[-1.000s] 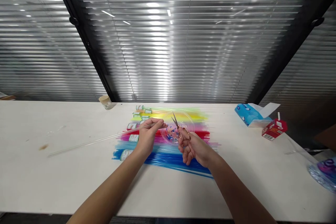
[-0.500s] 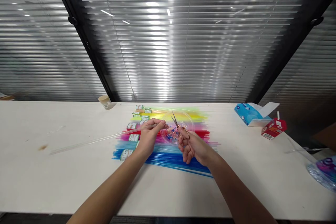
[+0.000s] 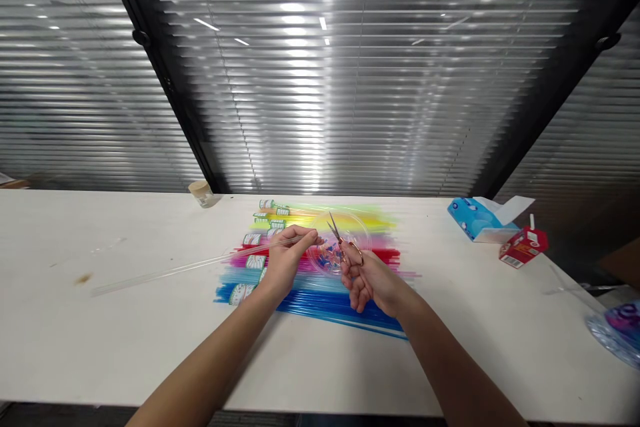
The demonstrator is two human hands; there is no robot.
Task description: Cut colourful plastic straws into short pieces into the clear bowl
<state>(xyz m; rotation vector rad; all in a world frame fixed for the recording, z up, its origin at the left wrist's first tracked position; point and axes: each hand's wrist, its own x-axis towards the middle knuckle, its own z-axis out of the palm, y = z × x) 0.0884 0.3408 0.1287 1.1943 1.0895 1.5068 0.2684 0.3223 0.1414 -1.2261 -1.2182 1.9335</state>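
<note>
My left hand pinches the right end of a long clear plastic straw that runs out to the left, low over the white table. My right hand grips small copper-coloured scissors, blades parted and pointing up-left toward the straw's end, a short gap apart. Under both hands lie bundles of coloured straws, from yellow at the back to blue in front, with a clear round dish of small cut bits on top.
A small roll of tape stands at the back of the table. At the right are a blue tissue pack, a red drink carton and a clear plastic bag at the edge. Window blinds fill the background.
Almost nothing has moved: both hands hold the same pose, with only a slight shift of the camera view.
</note>
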